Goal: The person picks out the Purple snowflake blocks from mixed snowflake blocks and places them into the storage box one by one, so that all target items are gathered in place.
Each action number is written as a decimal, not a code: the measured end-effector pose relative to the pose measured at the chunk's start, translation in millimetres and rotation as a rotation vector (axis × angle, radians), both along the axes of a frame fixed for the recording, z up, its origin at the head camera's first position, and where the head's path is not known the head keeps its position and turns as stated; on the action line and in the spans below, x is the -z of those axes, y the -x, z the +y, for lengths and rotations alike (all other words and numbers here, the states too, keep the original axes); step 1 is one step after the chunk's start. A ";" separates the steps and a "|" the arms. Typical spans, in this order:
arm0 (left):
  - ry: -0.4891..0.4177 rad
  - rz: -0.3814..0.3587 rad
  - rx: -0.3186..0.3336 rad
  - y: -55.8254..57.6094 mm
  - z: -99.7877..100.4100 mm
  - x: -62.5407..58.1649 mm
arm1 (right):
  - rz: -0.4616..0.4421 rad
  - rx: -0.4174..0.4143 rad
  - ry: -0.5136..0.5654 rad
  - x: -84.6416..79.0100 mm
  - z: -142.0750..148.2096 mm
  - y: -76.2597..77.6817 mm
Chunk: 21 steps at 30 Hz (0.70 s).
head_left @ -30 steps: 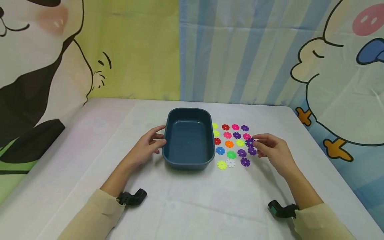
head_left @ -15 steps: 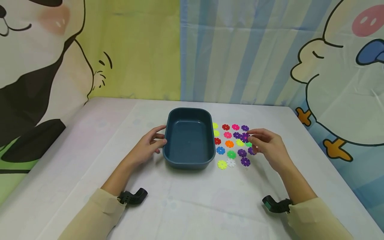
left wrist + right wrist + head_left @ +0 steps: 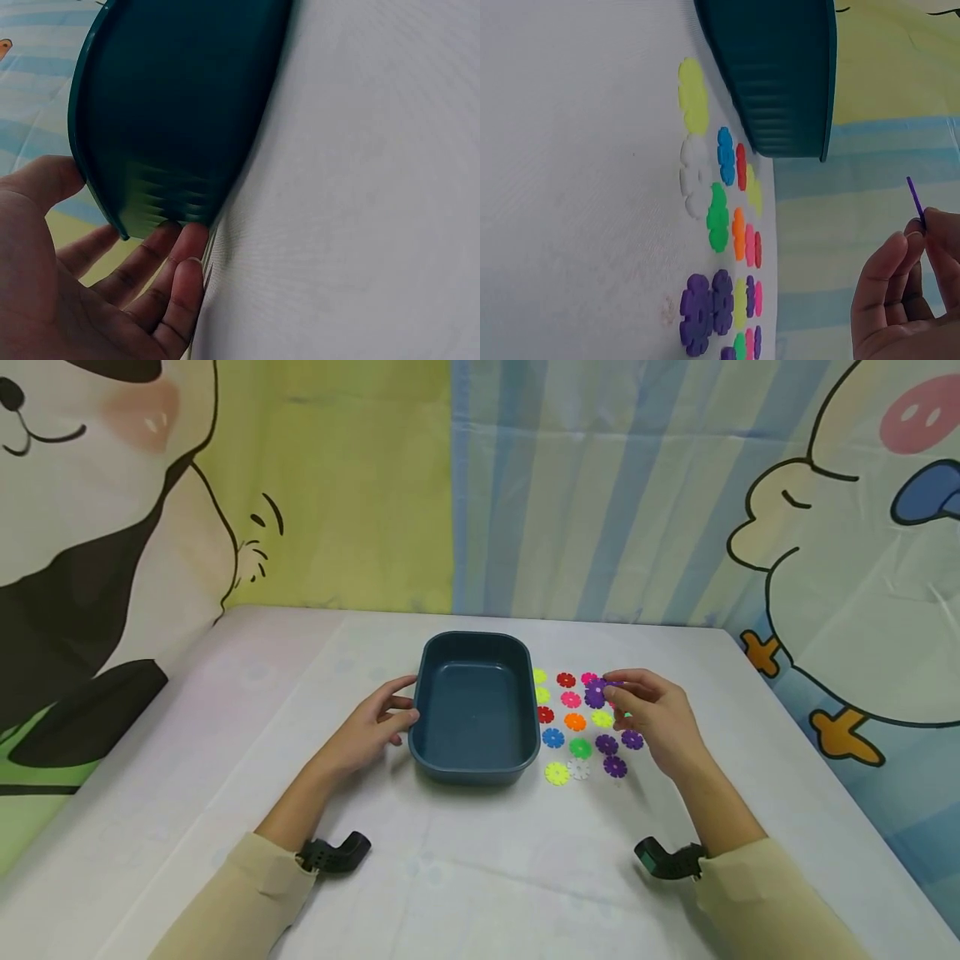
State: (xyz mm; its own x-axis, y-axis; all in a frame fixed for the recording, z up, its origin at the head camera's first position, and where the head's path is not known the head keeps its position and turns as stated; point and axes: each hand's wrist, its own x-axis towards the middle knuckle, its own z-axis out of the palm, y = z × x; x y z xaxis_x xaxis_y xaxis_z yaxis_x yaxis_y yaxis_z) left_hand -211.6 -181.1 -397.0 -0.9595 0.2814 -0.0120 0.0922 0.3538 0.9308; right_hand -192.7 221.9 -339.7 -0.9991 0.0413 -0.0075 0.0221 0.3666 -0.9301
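Note:
My left hand [image 3: 371,718] touches the left wall of a dark teal plastic bin [image 3: 474,770], thumb at its rim and relaxed fingers along the outside, as the left wrist view shows. Nothing lies inside the bin. My right hand [image 3: 654,714] pinches a thin purple flower-shaped plastic disc [image 3: 915,201] between thumb and fingertips. In the right wrist view that disc appears edge-on, raised above the table. Below the right hand lie flower-shaped discs in rows, among them a green disc [image 3: 580,748], an orange disc [image 3: 575,722] and a white disc [image 3: 578,768].
The discs lie flat just right of the bin on a white-covered table [image 3: 480,877]. Behind the table hangs a curtain [image 3: 585,493] with cartoon animals and stripes. Each wrist wears a black camera mount, such as the left mount [image 3: 335,854].
My right hand has moved left and slightly away from me with the purple disc, over the upper rows. A green disc formerly covered shows partly. The left hand and bin stay in place.

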 end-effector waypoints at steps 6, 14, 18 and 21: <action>0.000 0.005 0.010 -1.1 -0.1 -0.2 | 0.014 0.006 0.045 -3.1 -9.7 7.2; 0.001 -0.006 -0.004 -1.9 0.4 -1.5 | -0.012 0.012 0.069 -5.7 -20.9 12.4; 0.004 -0.002 0.001 -2.4 0.4 -1.3 | -0.006 -0.002 0.091 -5.3 -25.0 15.1; 0.004 0.004 0.011 -2.0 0.5 -1.2 | 0.007 -0.014 0.108 -4.6 -28.1 17.1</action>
